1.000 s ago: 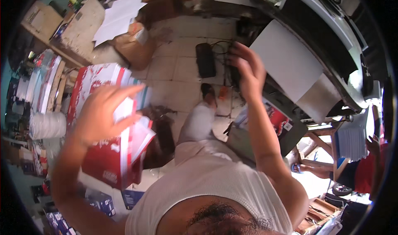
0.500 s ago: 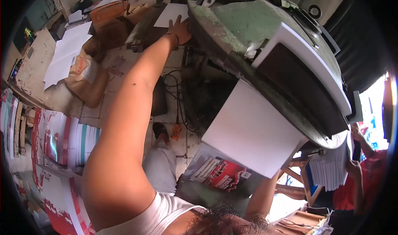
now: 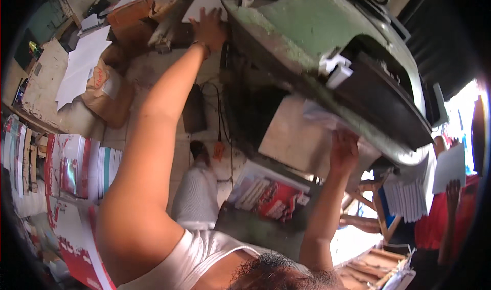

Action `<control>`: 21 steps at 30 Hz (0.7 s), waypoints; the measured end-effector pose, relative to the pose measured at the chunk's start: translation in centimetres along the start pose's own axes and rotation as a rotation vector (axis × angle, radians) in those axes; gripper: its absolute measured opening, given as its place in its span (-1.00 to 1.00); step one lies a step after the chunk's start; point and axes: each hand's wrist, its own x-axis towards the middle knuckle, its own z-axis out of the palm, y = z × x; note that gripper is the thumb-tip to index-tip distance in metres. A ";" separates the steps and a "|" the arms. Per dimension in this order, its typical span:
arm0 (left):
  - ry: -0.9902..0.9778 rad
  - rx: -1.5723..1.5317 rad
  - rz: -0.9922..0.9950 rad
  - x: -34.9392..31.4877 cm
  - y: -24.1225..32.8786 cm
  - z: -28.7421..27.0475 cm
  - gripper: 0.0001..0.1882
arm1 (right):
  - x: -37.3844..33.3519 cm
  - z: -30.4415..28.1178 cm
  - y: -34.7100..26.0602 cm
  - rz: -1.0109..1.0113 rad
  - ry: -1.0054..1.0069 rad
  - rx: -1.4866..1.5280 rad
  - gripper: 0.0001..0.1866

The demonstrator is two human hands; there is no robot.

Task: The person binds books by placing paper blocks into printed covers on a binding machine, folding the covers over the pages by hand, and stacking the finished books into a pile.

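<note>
My left hand (image 3: 209, 29) reaches far forward with fingers spread, lying at the near edge of a white paper stack or sheet (image 3: 200, 6) beside the big green machine (image 3: 291, 29). A bracelet circles that wrist. My right hand (image 3: 344, 151) is raised under the machine's rounded rim, its fingers smeared by motion. Just above it a blurred pale sheet (image 3: 325, 115) shows under the rim; whether the fingers hold it I cannot tell. Behind the hand is a light brown board (image 3: 286, 134). A dark curved opening (image 3: 383, 90) with small white paper pieces beside it sits in the machine's side.
At right, a person in red (image 3: 450, 213) holds a white sheet (image 3: 450, 168) beside a stack of papers (image 3: 409, 195). Red-and-white packages (image 3: 71, 233) stand at left near a paper sack (image 3: 105, 93). A cable (image 3: 220, 105) runs over the tiled floor.
The large white sheet at my right hand has gone from the board, and that hand has risen toward the rim. White sheets have left the dark opening. The other person now lifts a sheet.
</note>
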 end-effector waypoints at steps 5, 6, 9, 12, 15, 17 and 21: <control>0.216 -0.690 -0.001 -14.4 1.8 -8.8 -0.51 | -6.4 -1.9 3.1 -0.062 0.460 0.095 -0.58; 0.168 -0.754 -0.024 -18.9 2.3 -9.8 -0.55 | -7.8 -2.8 3.7 0.005 0.574 0.088 -0.76; -0.251 -1.043 -0.373 -34.3 1.9 -9.4 -0.54 | -13.0 -0.1 7.2 0.027 0.794 -0.085 -0.84; -0.638 -1.088 -0.454 -44.8 4.3 -9.4 -0.38 | -19.4 -0.8 8.2 0.238 0.933 -0.136 -0.84; -0.857 -1.112 -0.548 -51.0 7.2 -9.4 -0.16 | -25.6 -1.1 10.3 0.271 0.907 -0.251 -0.62; -0.943 -1.298 -0.594 -53.7 6.3 -8.2 0.00 | -28.1 2.2 11.1 0.409 0.935 -0.158 -0.59; -1.112 -1.049 -0.466 -52.3 8.0 -10.5 0.12 | -31.1 0.3 10.1 0.413 1.119 -0.450 -0.39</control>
